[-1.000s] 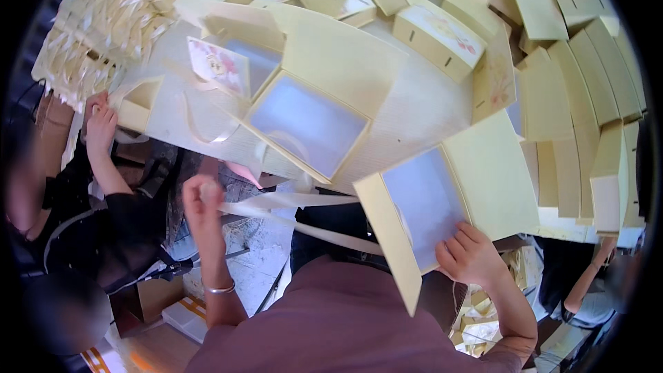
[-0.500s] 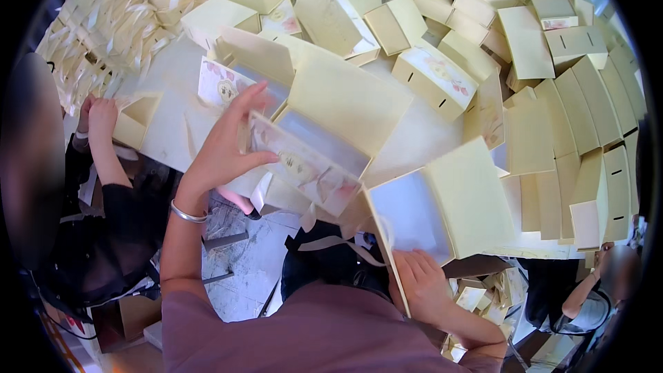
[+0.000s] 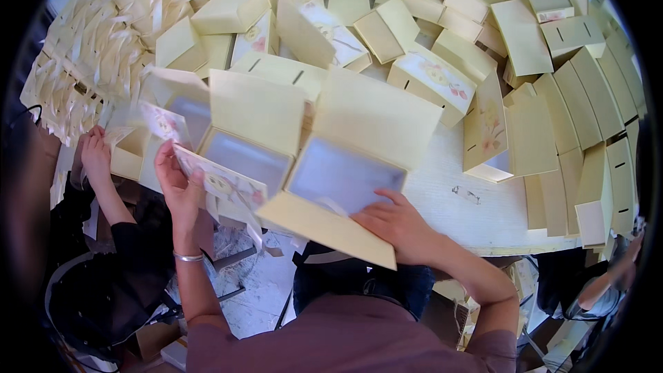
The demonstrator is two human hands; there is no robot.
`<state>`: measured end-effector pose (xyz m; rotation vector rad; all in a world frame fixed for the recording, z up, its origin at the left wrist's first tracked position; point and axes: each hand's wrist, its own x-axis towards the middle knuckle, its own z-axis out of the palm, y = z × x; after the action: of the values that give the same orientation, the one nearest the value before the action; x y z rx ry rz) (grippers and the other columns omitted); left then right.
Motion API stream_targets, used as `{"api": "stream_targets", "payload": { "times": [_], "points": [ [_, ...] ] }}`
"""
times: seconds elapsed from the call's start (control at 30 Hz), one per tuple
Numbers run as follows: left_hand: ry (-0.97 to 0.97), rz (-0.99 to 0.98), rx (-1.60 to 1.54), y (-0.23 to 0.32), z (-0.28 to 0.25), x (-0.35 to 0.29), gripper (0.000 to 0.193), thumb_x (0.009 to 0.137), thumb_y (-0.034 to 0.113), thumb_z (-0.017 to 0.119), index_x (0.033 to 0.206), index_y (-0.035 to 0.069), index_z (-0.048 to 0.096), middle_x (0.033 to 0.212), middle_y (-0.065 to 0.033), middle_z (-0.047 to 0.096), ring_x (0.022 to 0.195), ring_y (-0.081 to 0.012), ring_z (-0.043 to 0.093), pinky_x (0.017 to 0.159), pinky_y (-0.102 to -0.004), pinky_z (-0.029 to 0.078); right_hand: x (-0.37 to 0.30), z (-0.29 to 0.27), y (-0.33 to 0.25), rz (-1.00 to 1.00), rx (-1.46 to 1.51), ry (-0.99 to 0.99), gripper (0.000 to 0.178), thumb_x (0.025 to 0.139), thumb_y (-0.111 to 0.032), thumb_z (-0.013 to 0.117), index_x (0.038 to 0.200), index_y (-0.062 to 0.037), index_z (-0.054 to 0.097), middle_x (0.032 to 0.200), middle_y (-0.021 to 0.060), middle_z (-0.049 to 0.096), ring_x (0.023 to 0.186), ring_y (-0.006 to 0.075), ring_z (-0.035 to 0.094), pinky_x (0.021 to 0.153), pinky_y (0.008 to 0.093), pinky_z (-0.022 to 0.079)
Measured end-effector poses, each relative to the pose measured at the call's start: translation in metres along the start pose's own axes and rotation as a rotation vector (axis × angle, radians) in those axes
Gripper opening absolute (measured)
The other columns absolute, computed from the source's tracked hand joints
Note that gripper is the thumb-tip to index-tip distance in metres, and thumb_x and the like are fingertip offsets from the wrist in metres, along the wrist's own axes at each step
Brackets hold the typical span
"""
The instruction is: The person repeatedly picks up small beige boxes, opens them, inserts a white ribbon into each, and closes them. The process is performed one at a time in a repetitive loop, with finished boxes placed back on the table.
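Note:
Three open cream gift boxes stand side by side at the table's near edge. My left hand (image 3: 181, 183) is closed at the left end of the middle box's flower-printed front flap (image 3: 224, 179), its thumb against the print; some fingers are partly hidden. To its left is the blurred leftmost box (image 3: 166, 121) with a similar printed flap. My right hand (image 3: 400, 228) grips the plain front flap (image 3: 324, 231) of the rightmost box (image 3: 376, 114), fingers reaching over toward its pale lining and thumb out of sight. A pale ribbon (image 3: 335, 205) lies inside that box.
More cream boxes (image 3: 431, 72) pile up across the back, and stacked ones (image 3: 583, 107) line the right side. Ribboned pieces (image 3: 117, 41) heap at the far left. Another person's hand (image 3: 94, 155) works at the left edge; a person's arm (image 3: 601, 283) shows at the right.
The boxes have shifted left along the table, both my hands moving with them. The rightmost box now sits close against the middle one. My left hand's fingers have drawn in.

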<state>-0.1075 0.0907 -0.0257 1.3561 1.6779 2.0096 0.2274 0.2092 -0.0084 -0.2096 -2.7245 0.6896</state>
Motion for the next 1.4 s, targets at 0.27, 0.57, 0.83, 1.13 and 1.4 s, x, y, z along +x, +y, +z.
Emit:
{"api": "stream_targets", "payload": {
  "times": [0.27, 0.57, 0.83, 1.13, 1.4],
  "points": [
    [0.386, 0.226, 0.156, -0.058, -0.011, 0.06, 0.046, 0.086, 0.011, 0.051, 0.125, 0.005, 0.028, 0.109, -0.0092, 0.042, 0.099, -0.0163, 0.043, 0.088, -0.0285, 0.034, 0.088, 0.022, 0.042, -0.093, -0.04, 0.112, 0.037, 0.06, -0.002, 0.06, 0.096, -0.0034, 0.053, 0.082, 0.0097, 0.057, 0.087, 0.0245, 0.054, 0.093, 0.0424, 0.031],
    [0.405, 0.252, 0.344, -0.044, -0.01, 0.048, 0.046, 0.087, 0.019, 0.046, 0.123, -0.002, 0.027, 0.12, -0.018, 0.038, 0.107, -0.0253, 0.041, 0.094, -0.0375, 0.031, 0.059, -0.045, 0.062, -0.138, 0.049, 0.664, 0.035, 0.069, -0.02, 0.065, 0.098, -0.0025, 0.055, 0.095, 0.0135, 0.057, 0.091, 0.031, 0.053, 0.081, 0.0414, 0.041],
    [0.348, 0.559, 0.234, 0.021, 0.057, -0.045, 0.036, 0.084, 0.025, 0.046, 0.108, 0.002, 0.035, 0.107, -0.0135, 0.04, 0.099, -0.0261, 0.043, 0.091, -0.0436, 0.035, 0.057, -0.095, 0.183, 0.933, -0.645, 0.164, 0.079, 0.058, -0.048, 0.068, 0.119, -0.0047, 0.042, 0.118, 0.0233, 0.042, 0.113, 0.0362, 0.037, 0.094, 0.0494, 0.029],
    [-0.519, 0.559, 0.139, 0.064, 0.128, -0.115, 0.021, 0.064, 0.018, 0.065, 0.082, 0.011, 0.057, 0.095, -0.0085, 0.05, 0.088, -0.0269, 0.048, 0.075, -0.0395, 0.042, 0.017, -0.109, 0.153, 0.752, -0.462, -0.04, 0.089, 0.054, -0.046, 0.069, 0.127, -0.0095, 0.034, 0.113, 0.0213, 0.041, 0.11, 0.0372, 0.039, 0.091, 0.0459, 0.033],
    [-0.619, 0.23, 0.19, 0.081, 0.191, -0.099, 0.056, 0.07, 0.018, 0.065, 0.118, 0.004, 0.04, 0.122, -0.0203, 0.037, 0.112, -0.0339, 0.037, 0.092, -0.0407, 0.033, -0.05, -0.097, 0.066, 0.56, -0.311, -0.034, 0.08, 0.056, -0.044, 0.07, 0.121, -0.0074, 0.041, 0.106, 0.022, 0.043, 0.101, 0.0365, 0.044, 0.087, 0.041, 0.036]
  ]
}}
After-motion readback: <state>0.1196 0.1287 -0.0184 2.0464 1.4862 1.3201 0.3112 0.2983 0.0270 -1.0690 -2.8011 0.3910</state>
